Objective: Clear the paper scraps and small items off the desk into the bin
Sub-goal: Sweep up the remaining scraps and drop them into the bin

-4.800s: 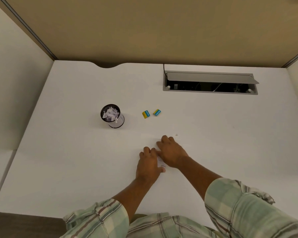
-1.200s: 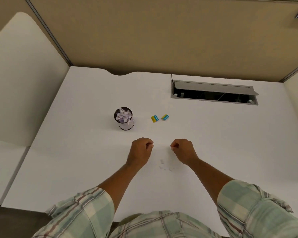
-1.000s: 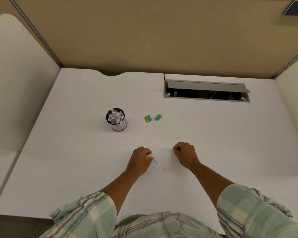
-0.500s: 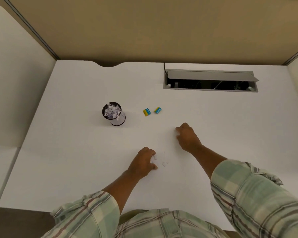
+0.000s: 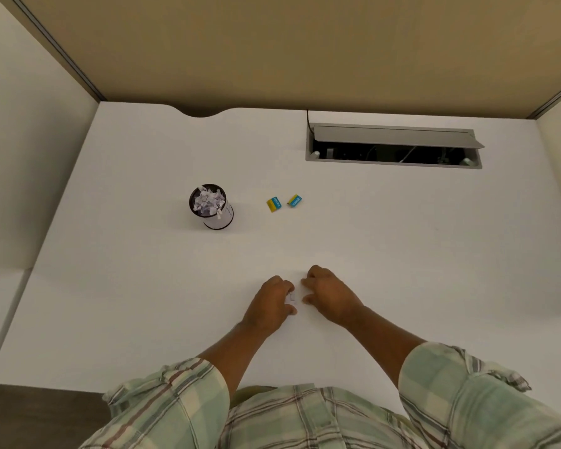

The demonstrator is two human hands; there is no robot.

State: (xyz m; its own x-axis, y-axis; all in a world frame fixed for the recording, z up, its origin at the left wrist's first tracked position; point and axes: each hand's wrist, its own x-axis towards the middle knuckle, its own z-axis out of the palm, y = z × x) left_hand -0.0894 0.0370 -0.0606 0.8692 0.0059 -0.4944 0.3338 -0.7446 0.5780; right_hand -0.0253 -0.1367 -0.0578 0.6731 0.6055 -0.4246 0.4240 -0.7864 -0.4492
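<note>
My left hand (image 5: 269, 304) and my right hand (image 5: 330, 294) rest close together on the white desk (image 5: 402, 254), near its front middle. A small white paper scrap (image 5: 292, 297) lies between them, pinched at my left fingertips. My right hand's fingers are curled down to the desk beside it; whether they hold anything is hidden. The small round black bin (image 5: 212, 206), heaped with white paper scraps, stands far left of my hands. Two little yellow-and-blue items (image 5: 273, 204) (image 5: 294, 200) lie just right of the bin.
An open grey cable hatch (image 5: 394, 147) is set into the desk at the back right. Tan partition walls close off the back and sides. The desk's back edge has a curved notch (image 5: 201, 112).
My right hand has come back from further out on the desk to beside my left hand. My left hand has closed its fingertips on a scrap. Bin and yellow-blue items have not moved.
</note>
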